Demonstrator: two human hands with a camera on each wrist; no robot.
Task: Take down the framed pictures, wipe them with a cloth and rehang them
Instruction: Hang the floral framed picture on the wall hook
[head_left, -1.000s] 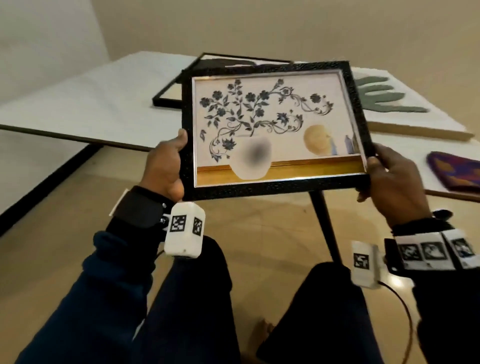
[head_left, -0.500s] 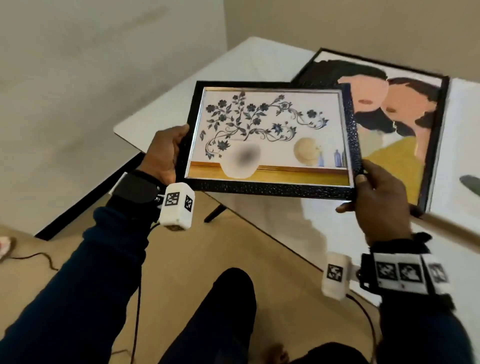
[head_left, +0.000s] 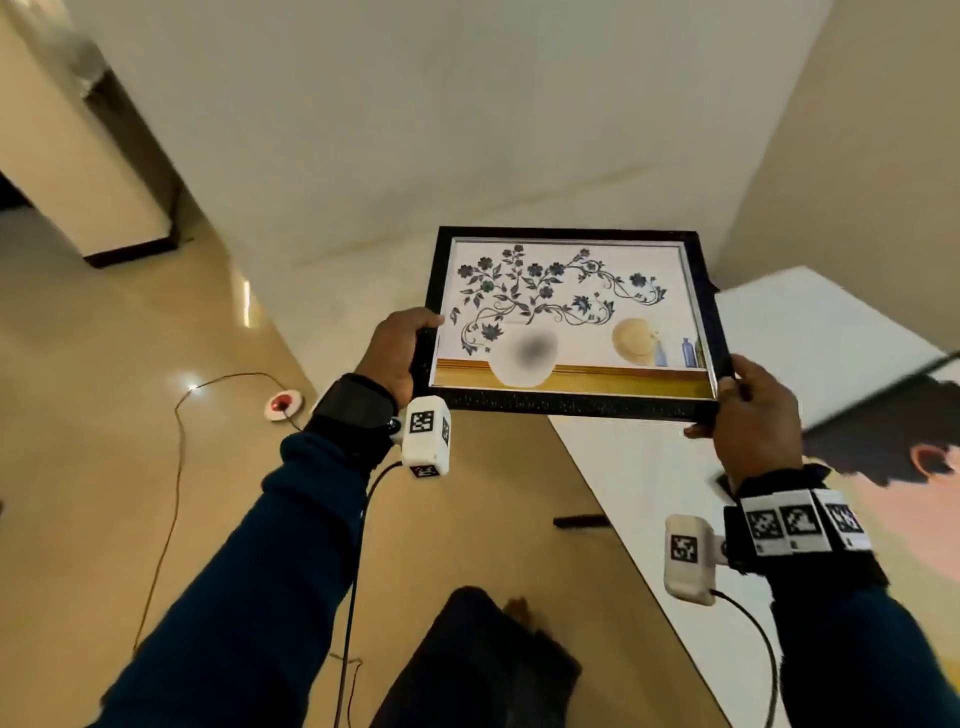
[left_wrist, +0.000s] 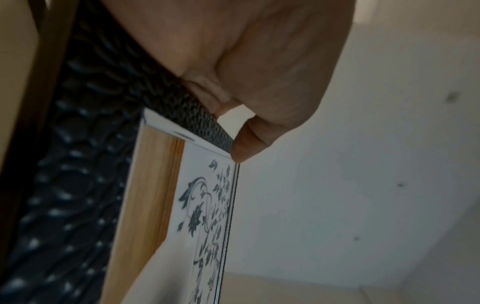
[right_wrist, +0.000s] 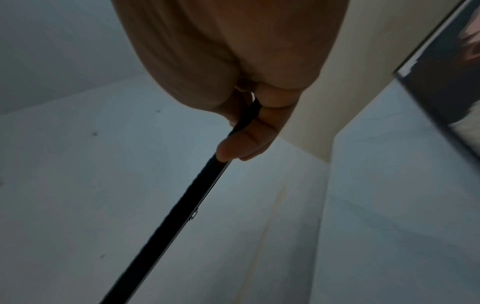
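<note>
A black-framed floral picture (head_left: 571, 322), showing blue flowers above a white vase, is held in the air in front of the pale wall (head_left: 415, 130). My left hand (head_left: 397, 348) grips its lower left edge, thumb on the front. My right hand (head_left: 748, 410) pinches its lower right corner. In the left wrist view the thumb (left_wrist: 246, 146) presses the textured frame (left_wrist: 85, 164). In the right wrist view the fingers (right_wrist: 244, 142) clamp the thin frame edge (right_wrist: 182, 216).
A white table (head_left: 810, 332) stands at the right, with a larger portrait picture (head_left: 893, 452) lying on it. A red and white round device (head_left: 283, 402) with a cable lies on the tan floor at the left. A pillar base (head_left: 104, 171) stands at far left.
I have turned left, away from the table and towards the wall, carrying the floral picture in both hands. The table has slid to the right of the view.
</note>
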